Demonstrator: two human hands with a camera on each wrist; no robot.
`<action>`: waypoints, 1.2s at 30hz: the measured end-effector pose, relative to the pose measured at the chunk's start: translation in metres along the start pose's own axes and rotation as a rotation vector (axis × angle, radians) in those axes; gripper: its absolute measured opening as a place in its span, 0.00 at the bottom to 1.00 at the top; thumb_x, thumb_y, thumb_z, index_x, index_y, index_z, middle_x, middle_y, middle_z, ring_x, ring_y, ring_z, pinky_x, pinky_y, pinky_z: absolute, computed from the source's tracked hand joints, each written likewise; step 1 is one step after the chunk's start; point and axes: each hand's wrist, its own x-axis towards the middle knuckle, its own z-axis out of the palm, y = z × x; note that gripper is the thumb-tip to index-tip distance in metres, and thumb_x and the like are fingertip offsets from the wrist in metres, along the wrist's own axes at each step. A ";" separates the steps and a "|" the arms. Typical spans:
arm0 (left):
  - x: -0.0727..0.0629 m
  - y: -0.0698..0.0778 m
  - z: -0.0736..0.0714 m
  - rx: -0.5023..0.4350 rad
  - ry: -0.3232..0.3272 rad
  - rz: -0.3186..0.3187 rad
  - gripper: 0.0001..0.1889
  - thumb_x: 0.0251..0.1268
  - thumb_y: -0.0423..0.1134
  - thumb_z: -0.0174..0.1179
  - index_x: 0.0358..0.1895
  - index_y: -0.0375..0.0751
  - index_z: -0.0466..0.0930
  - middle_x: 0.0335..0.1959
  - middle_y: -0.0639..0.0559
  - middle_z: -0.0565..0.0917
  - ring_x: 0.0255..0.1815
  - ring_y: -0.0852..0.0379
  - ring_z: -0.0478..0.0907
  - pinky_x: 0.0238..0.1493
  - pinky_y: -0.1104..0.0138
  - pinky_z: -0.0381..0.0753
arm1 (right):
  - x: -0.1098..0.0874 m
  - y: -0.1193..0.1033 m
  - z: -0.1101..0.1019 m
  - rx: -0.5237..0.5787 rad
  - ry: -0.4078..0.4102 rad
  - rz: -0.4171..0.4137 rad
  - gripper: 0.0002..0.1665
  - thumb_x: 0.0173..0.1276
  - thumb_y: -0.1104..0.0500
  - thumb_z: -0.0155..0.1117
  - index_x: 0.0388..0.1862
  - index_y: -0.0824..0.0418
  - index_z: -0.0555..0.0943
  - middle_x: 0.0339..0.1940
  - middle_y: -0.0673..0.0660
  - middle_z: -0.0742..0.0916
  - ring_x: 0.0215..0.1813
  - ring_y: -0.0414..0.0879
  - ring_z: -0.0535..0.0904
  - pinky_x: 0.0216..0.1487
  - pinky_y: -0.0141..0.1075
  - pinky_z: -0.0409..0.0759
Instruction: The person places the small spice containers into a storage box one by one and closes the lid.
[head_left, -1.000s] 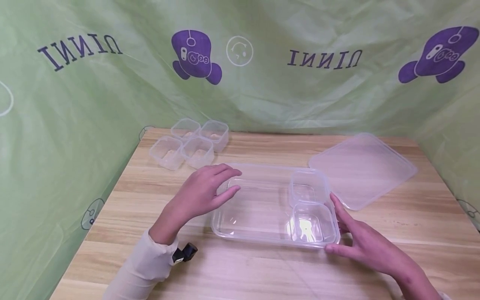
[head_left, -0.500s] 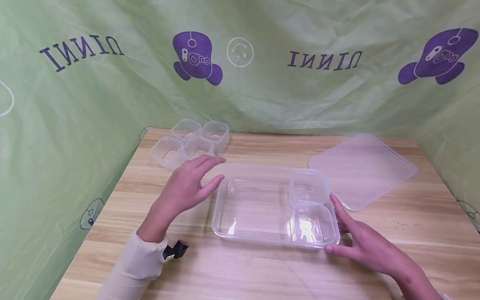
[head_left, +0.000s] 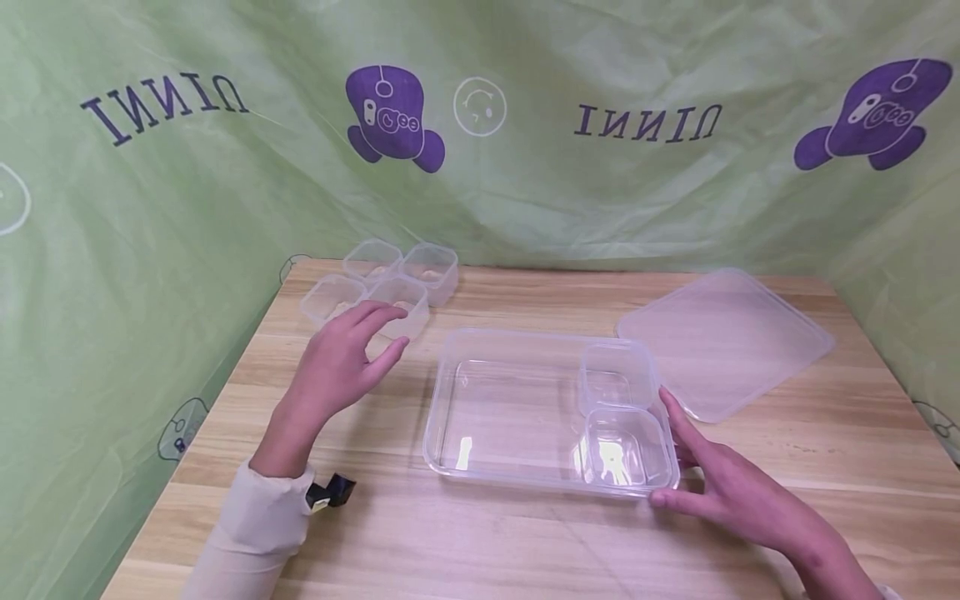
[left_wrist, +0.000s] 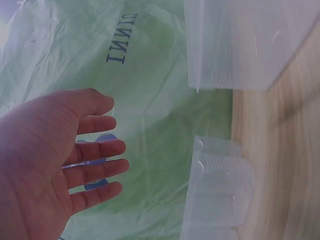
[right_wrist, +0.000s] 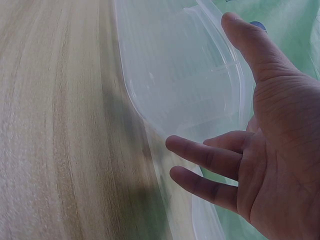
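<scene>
A large clear plastic container (head_left: 510,417) stands in the middle of the table in the head view. Two small square plastic cups (head_left: 630,454) sit one behind the other in its right end. My right hand (head_left: 738,492) rests against that end, its thumb at the front corner and its fingers spread along the side. Left of the container, my left hand (head_left: 333,362) is held up with nothing in it, its fingertips overlapping a group of small clear cups (head_left: 431,275) in the head view. The left wrist view shows this hand (left_wrist: 65,155) with loosely straight fingers.
A flat translucent lid (head_left: 727,342) lies at the back right, behind my right hand. The wooden table (head_left: 480,546) ends at green printed cloth (head_left: 525,200) hung at the back and sides. A small black device (head_left: 330,493) sits at my left sleeve.
My left hand has moved left, from over the container's left end to the group of small cups. The right hand and the container have stayed in place.
</scene>
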 end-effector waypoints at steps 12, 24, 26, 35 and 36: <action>-0.006 -0.027 0.000 0.048 -0.022 -0.102 0.17 0.67 0.38 0.68 0.57 0.38 0.83 0.52 0.42 0.84 0.51 0.42 0.82 0.44 0.47 0.82 | 0.001 -0.001 0.000 -0.004 0.003 -0.014 0.74 0.58 0.52 0.83 0.87 0.54 0.39 0.53 0.55 0.88 0.46 0.36 0.84 0.45 0.38 0.83; -0.009 -0.055 0.001 0.054 0.018 -0.206 0.20 0.66 0.36 0.68 0.59 0.37 0.81 0.59 0.39 0.78 0.56 0.37 0.76 0.44 0.42 0.79 | 0.000 0.000 0.000 0.008 -0.001 -0.011 0.73 0.59 0.52 0.82 0.87 0.53 0.38 0.52 0.54 0.88 0.46 0.35 0.84 0.45 0.37 0.83; -0.010 -0.060 0.002 0.065 0.020 -0.233 0.22 0.66 0.36 0.68 0.62 0.37 0.79 0.63 0.37 0.75 0.57 0.34 0.74 0.45 0.40 0.78 | 0.000 0.000 0.000 0.007 -0.001 -0.010 0.73 0.59 0.52 0.82 0.87 0.53 0.38 0.51 0.52 0.88 0.45 0.35 0.84 0.45 0.37 0.83; -0.017 -0.077 0.007 0.088 0.016 -0.345 0.32 0.68 0.39 0.67 0.72 0.36 0.68 0.74 0.33 0.62 0.64 0.28 0.66 0.55 0.36 0.71 | 0.001 0.000 0.000 -0.011 0.003 -0.010 0.73 0.59 0.50 0.82 0.87 0.53 0.38 0.49 0.49 0.89 0.45 0.35 0.84 0.45 0.38 0.83; -0.018 -0.079 0.007 0.089 0.012 -0.351 0.32 0.68 0.40 0.66 0.72 0.36 0.68 0.74 0.33 0.62 0.65 0.28 0.65 0.56 0.36 0.70 | 0.001 0.000 -0.001 -0.012 0.003 -0.010 0.73 0.59 0.50 0.82 0.87 0.53 0.39 0.50 0.50 0.89 0.45 0.35 0.84 0.45 0.38 0.83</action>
